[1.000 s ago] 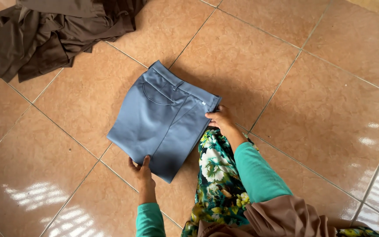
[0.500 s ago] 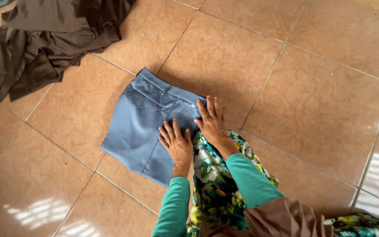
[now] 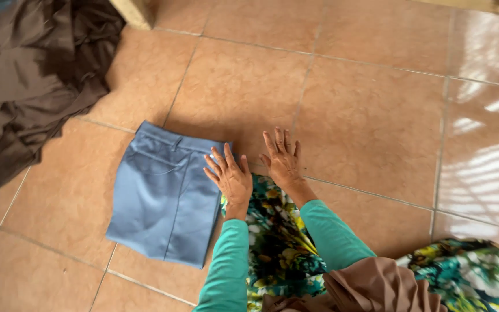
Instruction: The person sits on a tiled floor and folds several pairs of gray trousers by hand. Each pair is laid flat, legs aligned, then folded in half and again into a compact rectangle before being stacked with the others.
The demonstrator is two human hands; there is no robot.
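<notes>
Folded blue-grey trousers (image 3: pixel 166 199) lie flat on the tiled floor (image 3: pixel 371 115). The left hand (image 3: pixel 230 178) rests open at their right edge, fingers spread. The right hand (image 3: pixel 282 159) is open too, flat on the tile just beside. A brown clothes pile (image 3: pixel 27 81) sits far left.

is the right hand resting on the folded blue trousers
No, the right hand lies flat on the tan floor tile beside the folded blue trousers.
</notes>
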